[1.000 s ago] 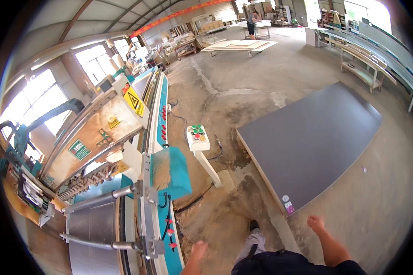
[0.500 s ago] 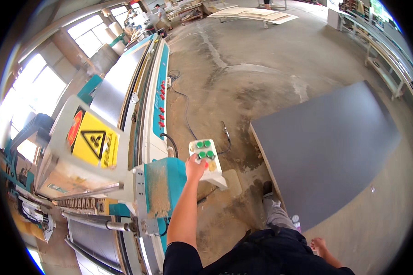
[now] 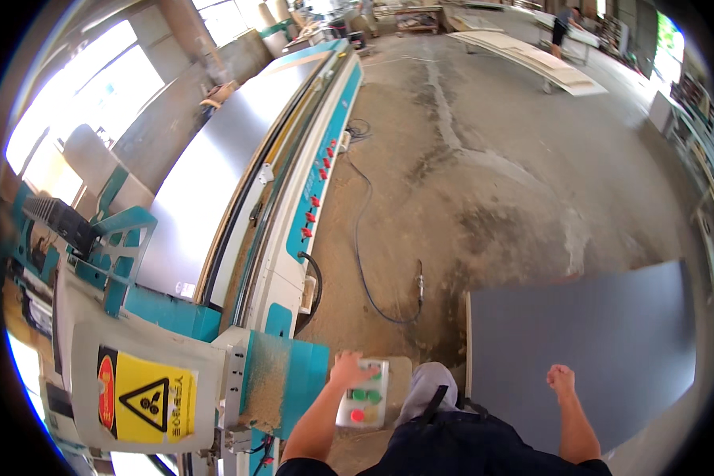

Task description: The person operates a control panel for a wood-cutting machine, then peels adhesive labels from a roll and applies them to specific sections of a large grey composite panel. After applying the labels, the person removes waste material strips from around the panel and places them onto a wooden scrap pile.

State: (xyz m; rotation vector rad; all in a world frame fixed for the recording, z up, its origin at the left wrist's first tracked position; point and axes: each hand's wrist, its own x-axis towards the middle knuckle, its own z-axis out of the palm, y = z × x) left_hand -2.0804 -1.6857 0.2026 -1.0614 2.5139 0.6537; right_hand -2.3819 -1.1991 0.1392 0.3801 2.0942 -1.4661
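Note:
My left hand [image 3: 349, 370] is at the far end of a white control box [image 3: 364, 420] with green buttons [image 3: 365, 396] and a red button [image 3: 358, 415]. Its fingers reach out over the green buttons at that end and hold nothing. Whether a fingertip presses a button cannot be made out. My right hand [image 3: 561, 379] hangs in front of me, closed in a fist with nothing visible in it. In the picture it overlaps a large dark grey panel [image 3: 587, 325] lying to my right.
Left of me runs a long white and teal machine [image 3: 282, 274] with red knobs [image 3: 311, 209] and a grey sheet [image 3: 214, 163] on its bed. A guard [image 3: 147, 389] bears a yellow warning label. On the floor lies an air hose [image 3: 362, 238]. Stacked boards [image 3: 531, 59] and another person [image 3: 562, 30] are farther off.
My view has shifted toward the machine's far end. I am closer to the control box, and my left hand has moved from its near buttons to its far end. My right fist has come up into view.

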